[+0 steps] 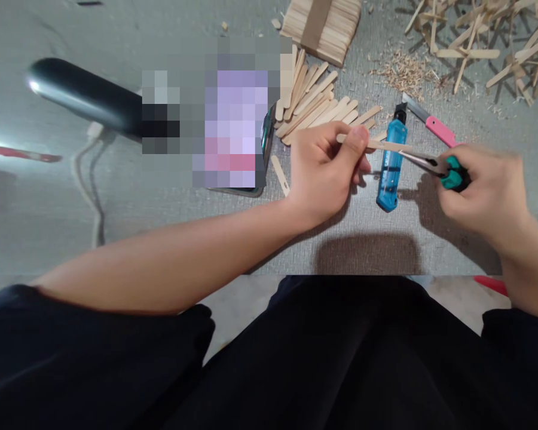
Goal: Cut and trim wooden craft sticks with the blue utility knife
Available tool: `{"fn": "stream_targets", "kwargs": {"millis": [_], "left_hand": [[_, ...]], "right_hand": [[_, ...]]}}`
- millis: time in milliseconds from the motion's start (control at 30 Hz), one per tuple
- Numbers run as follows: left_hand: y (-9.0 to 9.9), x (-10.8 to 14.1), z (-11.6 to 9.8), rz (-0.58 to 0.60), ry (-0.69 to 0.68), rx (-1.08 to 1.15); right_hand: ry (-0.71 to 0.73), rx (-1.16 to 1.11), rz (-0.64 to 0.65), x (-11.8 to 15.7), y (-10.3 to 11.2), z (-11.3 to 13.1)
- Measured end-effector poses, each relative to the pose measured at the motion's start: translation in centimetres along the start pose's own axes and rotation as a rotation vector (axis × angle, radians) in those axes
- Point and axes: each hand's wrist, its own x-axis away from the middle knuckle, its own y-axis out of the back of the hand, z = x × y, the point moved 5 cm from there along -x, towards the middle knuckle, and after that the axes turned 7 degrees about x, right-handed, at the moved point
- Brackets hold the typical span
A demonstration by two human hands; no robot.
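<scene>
My left hand (327,167) pinches a flat wooden stick (388,145) between thumb and fingers, and the stick points to the right. My right hand (479,185) is wrapped round pliers (451,172) with green and black handles. The long metal jaws of the pliers reach the stick's right end. Below the stick lies a blue cutter knife (389,173) on the grey table. A pink cutter (440,131) with its blade out lies just above my right hand. Loose wooden sticks (314,98) are spread above my left hand.
A banded bundle of sticks (336,27) lies at the top middle, with wood shavings (407,71) to its right. Crossed stick pieces (470,51) fill the top right. At left are a black rounded device (89,98), a cable (78,173) and a partly pixelated phone (237,128).
</scene>
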Motion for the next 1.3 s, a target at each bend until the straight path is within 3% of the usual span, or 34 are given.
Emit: {"fn": "stream_targets", "kwargs": {"millis": [100, 233, 400, 533, 667, 833, 1067, 1300], "left_hand": [[0.1, -0.7, 0.4, -0.014, -0.02, 0.094], [-0.1, -0.6, -0.2, -0.004, -0.061, 0.09], [-0.7, 0.4, -1.2, 0.08, -0.059, 0.05], [-1.2, 1.1, -1.5, 0.196, -0.089, 0.066], [-1.2, 1.3, -1.9, 0.251, -0.119, 0.054], [-1.0, 1.3, -2.0, 0.222, -0.077, -0.064], [-1.3, 1.3, -1.2, 0.224, -0.011, -0.086], [-1.3, 1.3, -1.5, 0.222, -0.047, -0.117]], "right_hand": [[-0.018, -0.087, -0.15, -0.5, 0.5, -0.8], [-0.067, -0.18, -0.192, -1.2, -0.2, -1.6], [-0.093, -0.573, -0.134, -0.9, -0.5, -0.1], [-0.12, -0.637, -0.09, -0.2, -0.6, 1.1], [-0.139, -0.63, -0.084, 0.1, -1.0, 0.9], [-0.201, -0.509, -0.143, 0.0, -0.6, 0.4], [-0.121, -0.382, -0.252, -0.1, 0.1, 0.5], [-0.067, -0.314, -0.252, -0.3, -0.4, 0.2]]}}
